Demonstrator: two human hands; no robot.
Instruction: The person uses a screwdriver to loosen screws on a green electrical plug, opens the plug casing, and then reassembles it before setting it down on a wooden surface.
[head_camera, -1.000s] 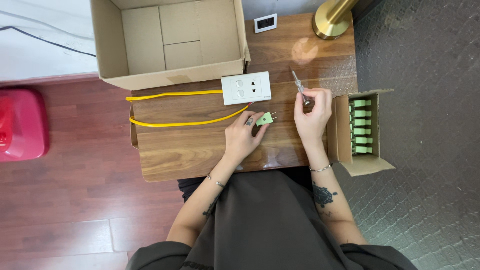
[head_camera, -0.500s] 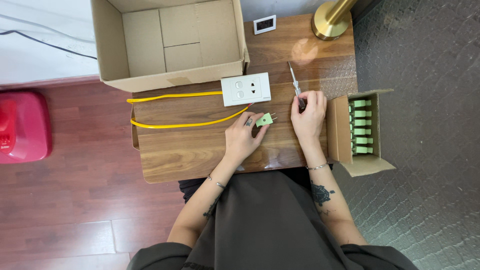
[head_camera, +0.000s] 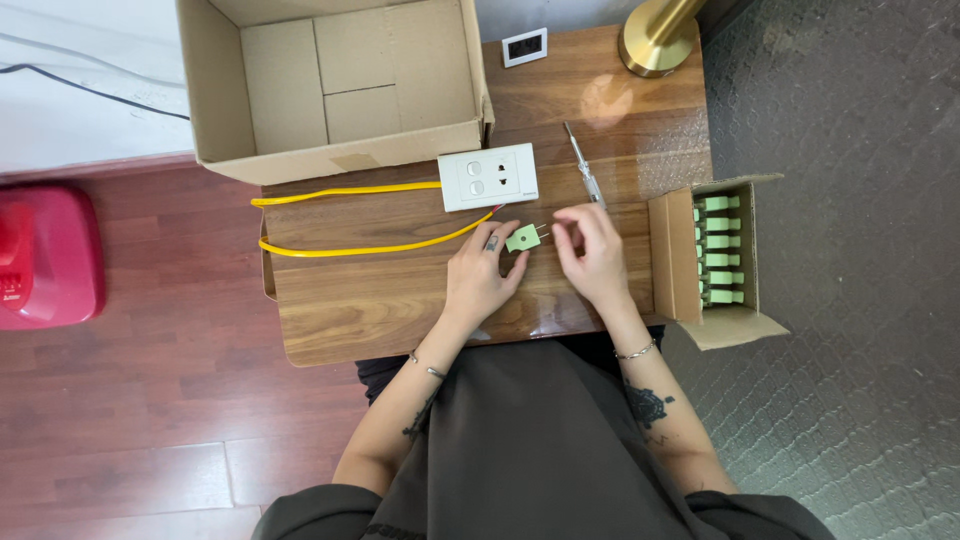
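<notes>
My left hand (head_camera: 478, 280) holds a small green plug (head_camera: 522, 238) by its body just above the wooden table (head_camera: 380, 300); the metal prongs point right. The thumb and forefinger of my right hand (head_camera: 595, 255) reach the prongs, and whether they grip them is unclear. A screwdriver (head_camera: 580, 160) lies on the table just behind that hand, tip pointing away, its handle end meeting the knuckles. A white wall socket plate (head_camera: 488, 177) with a yellow cable (head_camera: 350, 190) lies just beyond the plug.
A large open cardboard box (head_camera: 340, 150) stands at the table's back left. A small carton (head_camera: 670, 250) of several green plugs sits at the right edge. A brass lamp base (head_camera: 655, 40) and a small white device (head_camera: 524, 45) are at the back. A red object (head_camera: 45, 255) lies on the floor.
My right hand has moved left and nearer to me, from the screwdriver to the plug's prongs. The screwdriver stays where it was. My left hand holds the plug as before.
</notes>
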